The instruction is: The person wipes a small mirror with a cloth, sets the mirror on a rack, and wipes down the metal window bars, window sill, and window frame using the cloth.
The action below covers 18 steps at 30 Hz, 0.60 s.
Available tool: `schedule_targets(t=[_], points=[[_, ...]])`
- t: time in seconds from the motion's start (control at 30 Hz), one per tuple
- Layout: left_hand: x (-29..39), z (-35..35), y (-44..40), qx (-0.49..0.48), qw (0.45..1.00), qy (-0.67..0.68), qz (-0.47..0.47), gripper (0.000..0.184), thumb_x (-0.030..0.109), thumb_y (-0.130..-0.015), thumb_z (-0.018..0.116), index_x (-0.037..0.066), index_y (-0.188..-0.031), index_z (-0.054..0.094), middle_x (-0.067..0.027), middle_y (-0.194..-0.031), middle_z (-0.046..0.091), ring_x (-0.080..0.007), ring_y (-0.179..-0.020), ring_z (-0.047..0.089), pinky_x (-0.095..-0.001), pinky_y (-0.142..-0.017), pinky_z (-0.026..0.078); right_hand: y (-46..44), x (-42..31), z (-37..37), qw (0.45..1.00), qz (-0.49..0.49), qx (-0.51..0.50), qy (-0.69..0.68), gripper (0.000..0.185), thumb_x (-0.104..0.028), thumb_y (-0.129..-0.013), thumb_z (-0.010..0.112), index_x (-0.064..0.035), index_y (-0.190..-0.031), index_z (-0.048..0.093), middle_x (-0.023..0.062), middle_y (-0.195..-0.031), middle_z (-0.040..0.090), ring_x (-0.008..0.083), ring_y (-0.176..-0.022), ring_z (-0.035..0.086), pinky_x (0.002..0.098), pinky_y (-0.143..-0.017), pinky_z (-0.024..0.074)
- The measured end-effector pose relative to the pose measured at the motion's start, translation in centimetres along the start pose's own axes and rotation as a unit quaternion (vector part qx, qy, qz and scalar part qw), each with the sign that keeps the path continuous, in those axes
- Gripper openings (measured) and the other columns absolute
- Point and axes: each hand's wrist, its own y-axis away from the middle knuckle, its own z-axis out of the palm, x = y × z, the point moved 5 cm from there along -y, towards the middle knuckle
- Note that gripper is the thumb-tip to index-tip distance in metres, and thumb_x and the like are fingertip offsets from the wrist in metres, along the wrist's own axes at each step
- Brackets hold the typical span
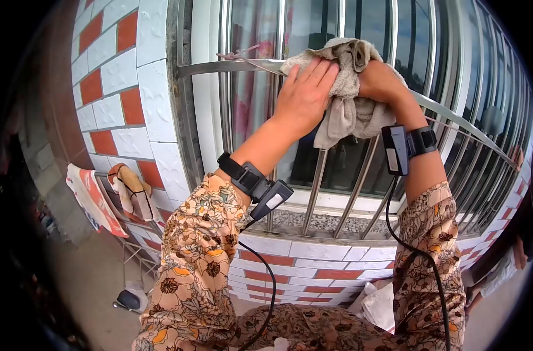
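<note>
A damp-looking beige-grey towel [351,120] is bunched over the horizontal metal rail [257,65] of a window grille, its lower end hanging down in front of the bars. My left hand [306,98] presses the towel's left side against the rail, fingers close together and pointing up. On the other side, my right hand [382,83] is closed on the bunched cloth, with its fingertips hidden in the folds. Each wrist wears a black strapped device with a cable running down.
Vertical metal bars [354,190] stand before the window glass. White and red tiles [117,61] cover the wall around it. Cloths [94,196] hang on a rack at lower left. A pale cloth or bag [376,307] lies low in front. Part of another person [515,263] shows at right.
</note>
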Motion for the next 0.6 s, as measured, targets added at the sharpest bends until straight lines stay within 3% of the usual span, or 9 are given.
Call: schedule_targets(t=[0.1,0.2,0.3,0.33,0.4,0.5,0.53,0.57,0.6], points=[[0.0,-0.8,1.1,0.008,0.999,0.03,0.01,0.053,0.008,-0.075,0.063,0.007,-0.125,0.047,-0.0122,-0.128,0.046,-0.0303,-0.12,0.043,-0.0469,-0.097,0.034,0.6,0.5,1.1,0.997,0.031,-0.054,-0.048,0.035,-0.026,-0.069,0.064,-0.0032,-0.095,0.065,0.02,-0.096,0.063,0.0369,-0.093,0.058,0.0405,-0.08,0.0464],[0.6,-4.9,3.6,-0.018,0.994,0.1,0.025,0.059,0.006,-0.071,0.069,0.007,-0.125,0.047,-0.0163,-0.13,0.044,-0.0337,-0.116,0.046,-0.0454,-0.094,0.038,3.9,-0.5,-0.1,0.954,-0.018,0.298,0.028,0.035,-0.017,-0.079,0.056,-0.0035,-0.112,0.055,0.0189,-0.11,0.055,0.0365,-0.103,0.051,0.0405,-0.088,0.0419],[-0.5,-8.7,8.7,-0.075,0.988,0.135,0.014,0.055,0.006,-0.072,0.067,0.006,-0.124,0.048,-0.017,-0.133,0.042,-0.0332,-0.119,0.044,-0.0466,-0.094,0.038,5.7,-1.2,0.7,0.937,0.011,0.342,0.075,0.039,-0.021,-0.08,0.06,-0.0063,-0.116,0.056,0.014,-0.119,0.055,0.0328,-0.109,0.051,0.0405,-0.094,0.0392],[-1.0,-9.8,10.2,-0.093,0.987,0.133,0.005,0.058,0.005,-0.071,0.069,0.006,-0.125,0.048,-0.0176,-0.132,0.042,-0.0351,-0.117,0.045,-0.0446,-0.094,0.039,6.1,-2.1,-0.1,0.935,0.034,0.316,-0.159,0.039,-0.022,-0.082,0.06,-0.0061,-0.117,0.056,0.0136,-0.124,0.052,0.0315,-0.112,0.05,0.0397,-0.096,0.0376],[-2.5,-11.0,12.6,-0.099,0.985,0.143,-0.012,0.058,0.005,-0.071,0.068,0.006,-0.124,0.048,-0.0181,-0.133,0.042,-0.0355,-0.118,0.045,-0.044,-0.094,0.039,4.2,-5.5,0.0,0.949,0.034,0.253,-0.186,0.037,-0.019,-0.083,0.06,-0.0064,-0.118,0.055,0.0141,-0.123,0.053,0.0306,-0.111,0.051,0.0391,-0.095,0.0389],[-4.8,-13.0,15.5,-0.114,0.981,0.148,-0.05,0.055,0.004,-0.072,0.068,0.005,-0.123,0.048,-0.0194,-0.134,0.041,-0.0366,-0.118,0.045,-0.0423,-0.094,0.04,-1.5,-9.1,0.2,0.946,-0.028,0.28,-0.16,0.03,-0.021,-0.079,0.059,-0.0082,-0.105,0.06,0.013,-0.101,0.063,0.0321,-0.101,0.056,0.038,-0.091,0.0423],[-5.7,-13.6,16.3,-0.123,0.979,0.143,-0.08,0.054,0.004,-0.072,0.068,0.004,-0.123,0.048,-0.0195,-0.134,0.04,-0.037,-0.118,0.045,-0.0419,-0.095,0.04,-3.8,-10.4,-1.0,0.993,0.028,0.111,0.025,0.028,-0.022,-0.075,0.057,-0.0065,-0.098,0.062,0.0157,-0.096,0.064,0.0341,-0.096,0.059,0.0391,-0.083,0.0472],[-6.3,-14.2,17.3,-0.136,0.974,0.142,-0.113,0.053,0.004,-0.073,0.067,0.004,-0.122,0.048,-0.0196,-0.134,0.04,-0.0374,-0.119,0.045,-0.0416,-0.095,0.04,-5.6,-8.9,0.0,0.995,0.097,-0.027,0.012,0.027,-0.023,-0.071,0.056,-0.0042,-0.089,0.065,0.0196,-0.094,0.064,0.0359,-0.091,0.061,0.0406,-0.076,0.0495],[-7.1,-14.7,18.3,-0.143,0.967,0.155,-0.142,0.052,0.005,-0.074,0.067,0.004,-0.122,0.048,-0.0193,-0.135,0.04,-0.0371,-0.119,0.044,-0.0401,-0.096,0.04,-6.4,-8.7,-0.4,0.995,0.087,-0.038,-0.012,0.026,-0.023,-0.07,0.056,-0.003,-0.085,0.066,0.0202,-0.091,0.064,0.0361,-0.087,0.062,0.0412,-0.074,0.0501]])
